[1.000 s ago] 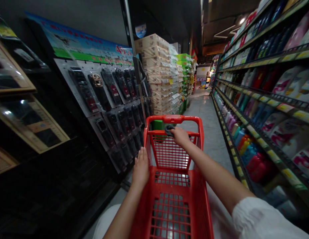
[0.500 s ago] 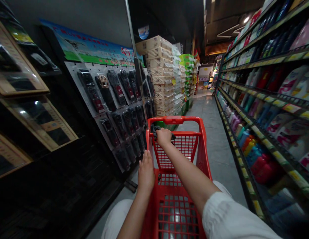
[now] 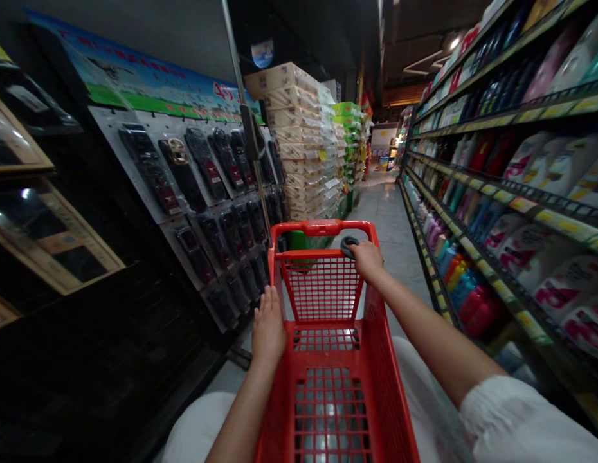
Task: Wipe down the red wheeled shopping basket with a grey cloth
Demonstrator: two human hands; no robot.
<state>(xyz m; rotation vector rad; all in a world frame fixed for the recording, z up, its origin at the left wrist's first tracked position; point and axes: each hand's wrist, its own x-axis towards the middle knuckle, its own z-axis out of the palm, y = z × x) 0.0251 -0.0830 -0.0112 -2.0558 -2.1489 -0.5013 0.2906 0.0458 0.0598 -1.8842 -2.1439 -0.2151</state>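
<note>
Progress: red shopping cart [image 3: 335,360] sits mid-aisle with its basket empty — nothing loaded, by the look of it the shopping is all ahead
Left hand [image 3: 269,325]: lies flat on the cart's left rim, fingers stretched out and together, gripping nothing
Right hand [image 3: 367,260]: reaches to the far right corner, fingers curled round a dark round object [image 3: 349,245] — what it is, I cannot tell
Left side: hanging packs on a display board [image 3: 202,186], stacked cartons [image 3: 299,135] beyond
Right side: shelves of detergent bottles [image 3: 511,206] just beside the cart
</note>
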